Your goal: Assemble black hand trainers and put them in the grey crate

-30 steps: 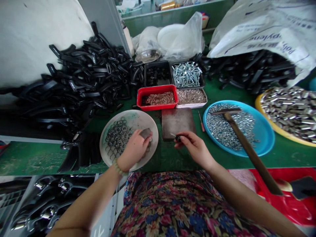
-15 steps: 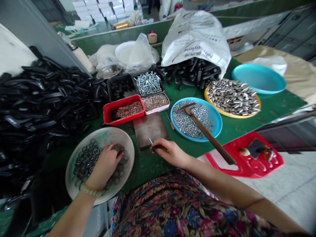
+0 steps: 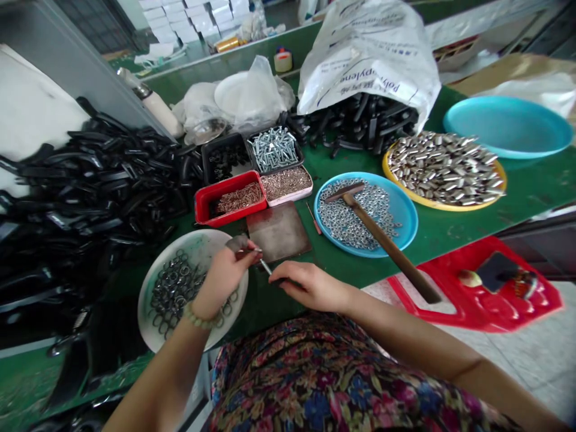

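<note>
My right hand [image 3: 310,283] is closed around a dark piece, mostly hidden by the fingers, with a thin metal rod [image 3: 265,266] sticking out toward the left. At the rod's tip, my left hand [image 3: 230,270] pinches a small metal ring [image 3: 258,250], seen nearly edge-on; whether it is around the rod I cannot tell. The left wrist is over a pale bowl [image 3: 150,288] of loose metal rings [image 3: 177,285]. Just behind both hands lies a flat metal plate [image 3: 279,233].
Behind the plate are a red tray [image 3: 201,207], a tray of screws [image 3: 274,149] and a tray of small bits [image 3: 287,183]. A hammer [image 3: 382,237] rests across a blue tray [image 3: 410,225] of nuts. Black plastic parts [image 3: 90,198] are heaped at left. Metal sleeves [image 3: 445,168] fill a yellow tray.
My left hand has come out of the bowl and moved right, up to the rod's tip. The right hand keeps its grip on the rod piece. The view has shifted slightly.
</note>
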